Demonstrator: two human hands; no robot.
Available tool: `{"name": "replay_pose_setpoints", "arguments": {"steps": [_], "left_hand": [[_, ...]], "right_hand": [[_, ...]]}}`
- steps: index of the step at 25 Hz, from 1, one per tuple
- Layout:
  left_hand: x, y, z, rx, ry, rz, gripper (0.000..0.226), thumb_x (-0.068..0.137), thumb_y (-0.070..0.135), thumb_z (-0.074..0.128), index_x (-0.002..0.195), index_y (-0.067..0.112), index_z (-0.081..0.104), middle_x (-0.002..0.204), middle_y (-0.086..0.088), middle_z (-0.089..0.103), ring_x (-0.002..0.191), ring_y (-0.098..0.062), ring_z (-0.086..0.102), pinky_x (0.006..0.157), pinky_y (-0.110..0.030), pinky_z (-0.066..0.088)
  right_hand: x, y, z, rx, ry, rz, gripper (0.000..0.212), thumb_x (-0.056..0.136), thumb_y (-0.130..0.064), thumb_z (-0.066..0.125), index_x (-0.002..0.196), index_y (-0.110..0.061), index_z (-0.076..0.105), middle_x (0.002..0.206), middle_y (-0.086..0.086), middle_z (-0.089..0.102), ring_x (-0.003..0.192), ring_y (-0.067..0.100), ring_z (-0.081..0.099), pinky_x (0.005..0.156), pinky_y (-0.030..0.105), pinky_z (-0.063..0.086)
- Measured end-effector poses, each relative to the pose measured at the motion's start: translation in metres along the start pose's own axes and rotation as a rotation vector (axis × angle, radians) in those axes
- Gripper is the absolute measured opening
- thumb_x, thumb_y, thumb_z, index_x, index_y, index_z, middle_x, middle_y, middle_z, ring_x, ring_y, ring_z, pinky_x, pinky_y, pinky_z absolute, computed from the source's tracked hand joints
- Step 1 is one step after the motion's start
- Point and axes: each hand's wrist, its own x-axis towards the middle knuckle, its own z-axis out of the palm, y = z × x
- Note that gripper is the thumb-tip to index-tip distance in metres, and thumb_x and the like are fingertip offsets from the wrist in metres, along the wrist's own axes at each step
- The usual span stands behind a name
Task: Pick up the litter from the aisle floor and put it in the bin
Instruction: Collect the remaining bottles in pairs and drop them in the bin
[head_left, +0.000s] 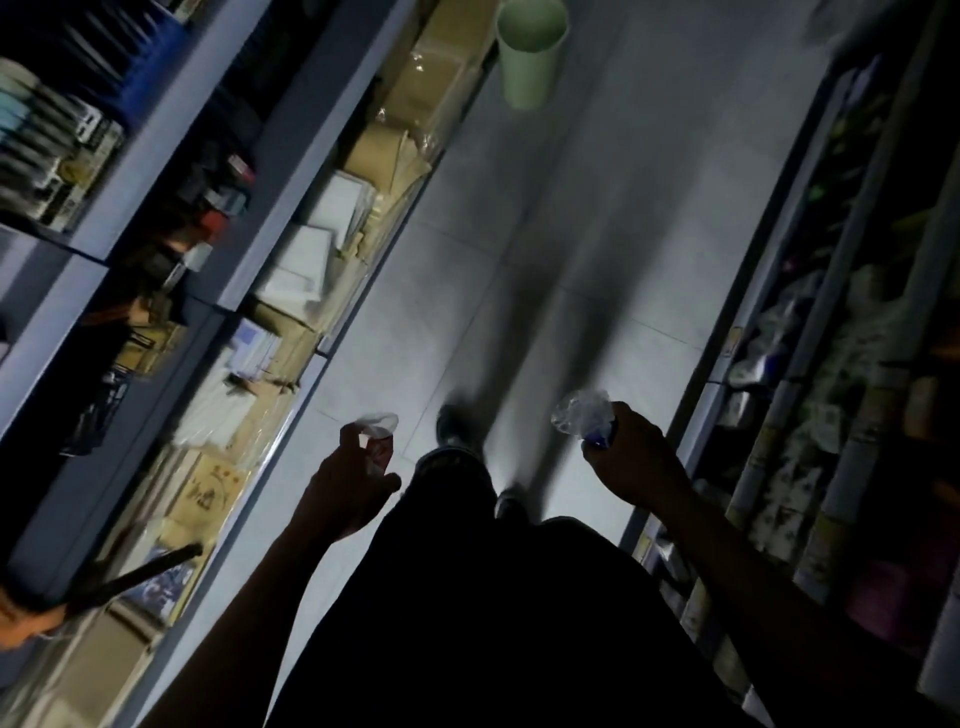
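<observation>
We log both hands loaded. The left hand (347, 480) has its fingers curled round a crumpled clear plastic cup (378, 427); the right hand (626, 457) grips a crushed clear plastic bottle (581, 413) with a blue label, most of the bottle sticking out past the fingers. The pale green bin (530, 49) stands open-topped on the tiled floor (597, 249), well ahead of both hands and close to the shelf of cardboard boxes (410, 119).

Risks as we judge them: the picture is dim and smeared, so aim at the bin's mouth may be poor. A toss from this far from the bin could miss or bounce off the rim. The light bin may tip if struck. We cannot tell whether more litter remains nearer the bin.
</observation>
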Motion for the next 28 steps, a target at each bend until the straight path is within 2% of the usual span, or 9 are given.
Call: {"name": "replay_pose_setpoints", "arguments": {"steps": [2,5,8,12,15,19,22,25,28], "left_hand": [[0.029,0.008,-0.019,-0.031,0.014,-0.077,0.071,0.068,0.035,0.07,0.128,0.033,0.033,0.108,0.002,0.069,0.091,-0.025,0.067,0.085,-0.044,0.052],[0.095,0.033,-0.052,0.002,0.009,-0.064,0.072,0.075,0.029,0.073,0.137,0.02,0.035,0.132,-0.002,0.06,0.101,-0.031,0.066,0.089,-0.05,0.053],[0.158,0.087,-0.085,0.05,-0.019,-0.024,0.073,0.077,0.028,0.072,0.136,0.019,0.032,0.121,-0.009,0.065,0.1,-0.034,0.066,0.089,-0.053,0.053],[0.245,0.194,-0.111,0.181,-0.089,0.209,0.071,0.079,0.022,0.072,0.138,0.02,0.032,0.12,-0.007,0.063,0.093,-0.031,0.067,0.077,-0.042,0.052],[0.309,0.286,-0.117,0.275,-0.176,0.363,0.074,0.079,0.027,0.068,0.143,0.021,0.032,0.134,0.004,0.051,0.097,-0.026,0.065,0.078,-0.039,0.05],[0.394,0.399,-0.109,0.416,-0.167,0.474,0.069,0.079,0.024,0.07,0.139,0.019,0.037,0.124,0.015,0.038,0.087,-0.012,0.054,0.074,-0.03,0.041],[0.438,0.468,-0.102,0.502,-0.16,0.482,0.072,0.082,0.022,0.069,0.146,0.019,0.036,0.128,0.013,0.038,0.09,-0.013,0.055,0.077,-0.03,0.042],[0.461,0.51,-0.099,0.461,-0.228,0.443,0.075,0.087,0.023,0.071,0.151,0.017,0.033,0.137,0.009,0.043,0.116,-0.019,0.061,0.092,-0.033,0.048],[0.478,0.534,-0.094,0.423,-0.21,0.424,0.07,0.094,0.045,0.062,0.153,0.019,0.034,0.145,0.008,0.045,0.121,-0.019,0.062,0.099,-0.033,0.049]], "right_hand": [[0.039,-0.03,-0.019,0.015,0.001,-0.034,0.036,0.082,-0.034,0.073,0.111,-0.024,0.055,0.101,0.001,0.065,0.094,0.025,0.065,0.079,0.037,0.054],[0.099,-0.071,-0.053,0.004,0.042,-0.058,0.037,0.083,-0.034,0.072,0.114,-0.021,0.056,0.103,0.004,0.065,0.094,0.027,0.065,0.079,0.038,0.053],[0.139,-0.092,-0.091,-0.004,0.065,-0.006,0.034,0.085,-0.032,0.072,0.113,-0.019,0.057,0.103,0.004,0.063,0.097,0.029,0.063,0.078,0.034,0.047],[0.174,-0.085,-0.148,0.097,0.191,0.14,0.033,0.083,-0.028,0.074,0.112,-0.02,0.06,0.103,0.004,0.066,0.1,0.031,0.065,0.083,0.041,0.054],[0.198,-0.063,-0.191,0.192,0.284,0.233,0.036,0.083,-0.029,0.072,0.118,-0.024,0.062,0.103,0.001,0.068,0.099,0.029,0.067,0.083,0.04,0.054],[0.247,-0.033,-0.247,0.233,0.344,0.313,0.044,0.085,-0.032,0.069,0.127,-0.026,0.058,0.108,0.004,0.071,0.103,0.032,0.068,0.087,0.044,0.056],[0.304,-0.014,-0.301,0.236,0.34,0.338,0.041,0.084,-0.032,0.071,0.123,-0.024,0.06,0.107,0.004,0.07,0.102,0.032,0.068,0.083,0.039,0.054],[0.359,-0.015,-0.36,0.244,0.285,0.298,0.038,0.084,-0.028,0.073,0.119,-0.017,0.063,0.106,0.008,0.071,0.102,0.033,0.068,0.08,0.036,0.052],[0.42,-0.033,-0.418,0.15,0.174,0.179,0.045,0.086,-0.033,0.069,0.128,-0.019,0.058,0.116,0.007,0.067,0.109,0.032,0.064,0.084,0.039,0.052]]}}
